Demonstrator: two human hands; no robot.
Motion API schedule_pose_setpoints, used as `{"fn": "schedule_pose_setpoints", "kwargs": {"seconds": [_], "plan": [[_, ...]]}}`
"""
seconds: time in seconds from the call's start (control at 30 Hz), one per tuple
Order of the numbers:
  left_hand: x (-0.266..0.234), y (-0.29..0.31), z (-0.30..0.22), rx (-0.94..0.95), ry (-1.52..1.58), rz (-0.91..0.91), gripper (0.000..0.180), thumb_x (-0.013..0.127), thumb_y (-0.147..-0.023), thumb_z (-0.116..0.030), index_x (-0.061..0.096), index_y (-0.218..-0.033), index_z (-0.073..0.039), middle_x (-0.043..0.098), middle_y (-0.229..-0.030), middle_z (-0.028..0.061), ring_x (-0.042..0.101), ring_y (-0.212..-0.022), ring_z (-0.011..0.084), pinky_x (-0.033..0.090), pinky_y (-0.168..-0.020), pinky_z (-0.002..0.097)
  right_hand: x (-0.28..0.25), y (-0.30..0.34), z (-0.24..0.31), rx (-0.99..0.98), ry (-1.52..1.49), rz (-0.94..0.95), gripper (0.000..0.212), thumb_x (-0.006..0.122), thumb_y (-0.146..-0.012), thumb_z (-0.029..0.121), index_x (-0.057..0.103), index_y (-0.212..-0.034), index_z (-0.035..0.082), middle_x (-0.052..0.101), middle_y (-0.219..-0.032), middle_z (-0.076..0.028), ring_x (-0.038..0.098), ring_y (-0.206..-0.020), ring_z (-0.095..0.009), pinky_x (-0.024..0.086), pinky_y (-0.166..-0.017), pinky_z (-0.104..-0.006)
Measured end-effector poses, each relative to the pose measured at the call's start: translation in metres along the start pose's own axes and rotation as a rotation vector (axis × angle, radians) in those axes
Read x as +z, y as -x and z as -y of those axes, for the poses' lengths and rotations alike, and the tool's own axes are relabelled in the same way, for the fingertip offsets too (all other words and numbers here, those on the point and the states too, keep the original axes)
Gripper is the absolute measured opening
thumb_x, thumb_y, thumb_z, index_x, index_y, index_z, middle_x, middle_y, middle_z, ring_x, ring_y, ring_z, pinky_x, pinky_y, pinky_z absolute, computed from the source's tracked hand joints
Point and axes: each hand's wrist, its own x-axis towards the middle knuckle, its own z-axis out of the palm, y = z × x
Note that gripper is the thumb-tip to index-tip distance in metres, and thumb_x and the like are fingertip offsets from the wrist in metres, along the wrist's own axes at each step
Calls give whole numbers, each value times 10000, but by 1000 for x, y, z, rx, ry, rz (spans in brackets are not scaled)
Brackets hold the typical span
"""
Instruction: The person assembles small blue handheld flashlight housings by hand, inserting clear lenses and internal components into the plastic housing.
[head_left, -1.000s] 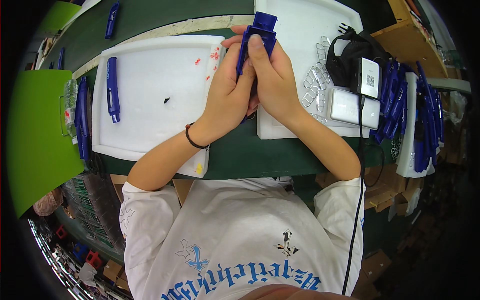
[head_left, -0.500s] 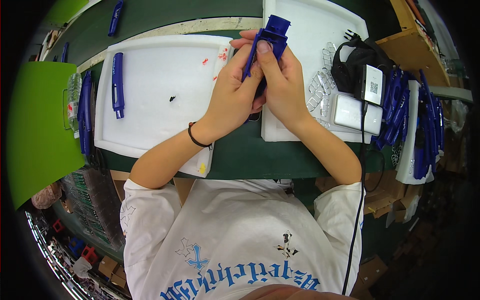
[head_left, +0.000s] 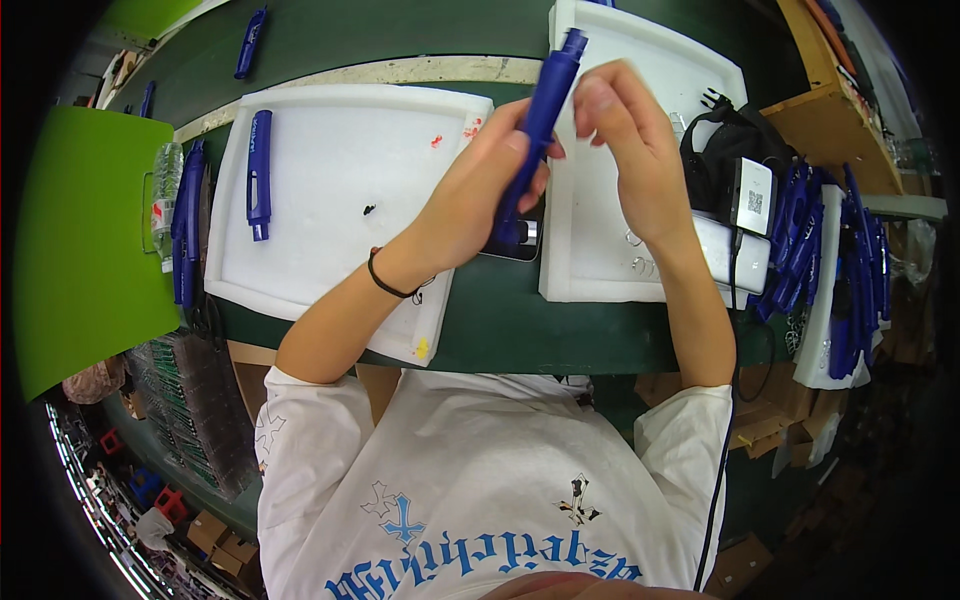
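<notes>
A long blue plastic casing stands slanted in my left hand, its narrower end pointing up and away. The fingers of that hand wrap around its middle and lower part. Just right of the casing is my right hand, slightly blurred, with loosely curled fingers and nothing visible in them. It does not appear to touch the casing. Beneath it is the right white foam tray, where a few bent metal wire pieces show; my right hand and forearm cover the others.
Another blue casing lies in the left foam tray. A dark flat device rests between the trays. A black strap bag, white power bank and white box-shaped device with a cable sit right, beside piled blue casings.
My right hand has let go of the blue casing and moved up and right. My left hand keeps the casing, now turned so its narrow side shows.
</notes>
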Motion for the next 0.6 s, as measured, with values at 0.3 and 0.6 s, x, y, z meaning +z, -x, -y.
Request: {"fn": "schedule_pose_setpoints", "kwargs": {"seconds": [0.3, 0.6], "plan": [[3, 7, -5, 325, -853, -54, 702, 715, -919, -20, 351, -1520, -11, 571, -1317, 123, 640, -1123, 194, 519, -925, 311, -8, -5, -3, 215, -320, 135, 459, 696, -953, 494, 780, -961, 42, 739, -872, -25, 647, -798, -101, 456, -777, -271], [1, 6, -4, 294, -639, -9, 674, 699, -928, -20, 367, -1514, -3, 557, -1368, 139, 590, -1223, 212, 485, -1004, 322, -11, -7, -24, 275, -639, 161, 334, 669, -994, 380, 766, -1042, 63, 722, -985, 16, 495, -858, -85, 363, -814, -275]]}}
